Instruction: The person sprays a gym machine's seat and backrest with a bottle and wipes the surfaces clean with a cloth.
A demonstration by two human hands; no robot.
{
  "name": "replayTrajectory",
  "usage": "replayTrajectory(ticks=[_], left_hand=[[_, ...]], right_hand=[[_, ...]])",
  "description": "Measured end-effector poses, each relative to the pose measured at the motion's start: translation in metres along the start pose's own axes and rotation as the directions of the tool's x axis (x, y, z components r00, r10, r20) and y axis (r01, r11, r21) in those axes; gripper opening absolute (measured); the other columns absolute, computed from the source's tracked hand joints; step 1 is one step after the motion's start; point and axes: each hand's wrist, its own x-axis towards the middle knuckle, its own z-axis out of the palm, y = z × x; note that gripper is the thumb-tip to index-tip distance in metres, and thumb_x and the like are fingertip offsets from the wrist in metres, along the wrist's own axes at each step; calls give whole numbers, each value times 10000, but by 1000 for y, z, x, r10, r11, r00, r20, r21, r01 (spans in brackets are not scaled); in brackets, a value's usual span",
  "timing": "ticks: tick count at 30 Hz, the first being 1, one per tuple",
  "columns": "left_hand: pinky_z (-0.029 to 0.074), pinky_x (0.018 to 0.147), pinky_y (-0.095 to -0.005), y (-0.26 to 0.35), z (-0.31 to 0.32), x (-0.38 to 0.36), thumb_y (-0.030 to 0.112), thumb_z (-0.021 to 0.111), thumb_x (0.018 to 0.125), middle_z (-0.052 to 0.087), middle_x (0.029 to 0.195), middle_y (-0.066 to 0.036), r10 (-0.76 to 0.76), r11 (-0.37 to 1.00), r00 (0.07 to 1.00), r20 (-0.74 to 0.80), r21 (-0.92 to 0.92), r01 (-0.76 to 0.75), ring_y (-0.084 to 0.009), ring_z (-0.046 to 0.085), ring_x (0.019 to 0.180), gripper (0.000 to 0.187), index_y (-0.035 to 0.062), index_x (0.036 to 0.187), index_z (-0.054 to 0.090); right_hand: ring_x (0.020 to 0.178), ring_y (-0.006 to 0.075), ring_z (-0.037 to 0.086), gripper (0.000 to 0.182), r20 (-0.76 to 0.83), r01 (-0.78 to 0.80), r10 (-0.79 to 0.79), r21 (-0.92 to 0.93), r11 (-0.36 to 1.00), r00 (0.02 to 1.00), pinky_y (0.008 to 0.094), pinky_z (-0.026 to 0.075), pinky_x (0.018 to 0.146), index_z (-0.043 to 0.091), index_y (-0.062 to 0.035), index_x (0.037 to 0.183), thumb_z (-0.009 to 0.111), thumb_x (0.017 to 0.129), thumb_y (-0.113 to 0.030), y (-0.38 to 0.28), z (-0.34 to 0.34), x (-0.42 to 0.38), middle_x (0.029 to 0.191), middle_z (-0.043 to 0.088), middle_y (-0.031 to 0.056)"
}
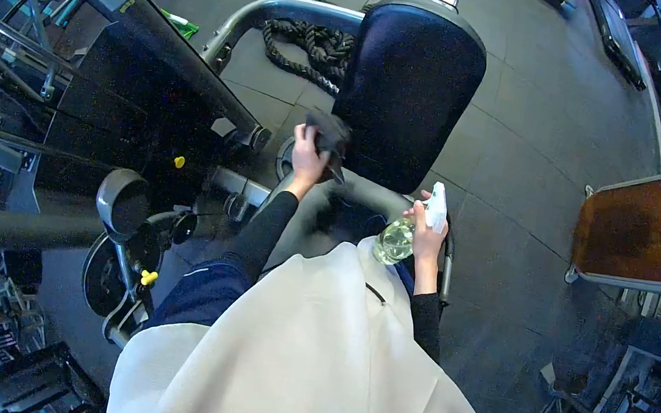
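Observation:
My left hand [306, 159] is closed on a dark cloth [327, 133], beside the lower left edge of a black padded backrest [409, 89]. In my right hand [427, 239] is a clear spray bottle [396, 241] with a white trigger head and pale yellow-green liquid. The bottle is tilted, just below the backrest's lower right corner. Part of the seat beneath my arms is blurred, and my light-coloured top hides what lies under it.
A black frame with rollers [123, 204] and yellow pins [149, 277] stands at left. Thick black rope [312, 48] lies on the floor behind the curved metal tube [293, 6]. At right is a brown board [648, 224] with a pale frame.

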Motion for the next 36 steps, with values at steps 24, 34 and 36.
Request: replayTrajectory(ticks=[24, 34, 36], left_hand=[[494, 850, -368, 105, 132, -88, 249, 473, 969, 566, 1243, -154, 600, 659, 553, 578, -749, 66, -285, 568, 1116, 319, 78, 1236, 517], [489, 863, -450, 24, 43, -44, 15, 718, 619, 519, 1162, -209, 318, 948, 911, 262, -73, -310, -412, 548, 1044, 464, 40, 1052, 552], [487, 869, -453, -5, 15, -31, 37, 724, 627, 509, 1171, -216, 89, 995, 982, 167, 27, -94, -429, 545, 1030, 473, 34, 1065, 545]], right_hand=[[790, 144, 658, 446, -4, 127, -136, -332, 935, 991, 299, 531, 706, 558, 46, 1242, 669, 869, -172, 15, -3, -1, 915, 683, 89], [693, 86, 615, 183, 13, 75, -74, -173, 982, 997, 263, 497, 658, 640, -15, 1004, 677, 863, -124, 3, 4, 6, 731, 654, 45], [690, 84, 608, 183, 18, 74, -72, -167, 983, 997, 267, 496, 657, 641, -12, 996, 679, 863, -131, 6, 6, 7, 737, 657, 52]])
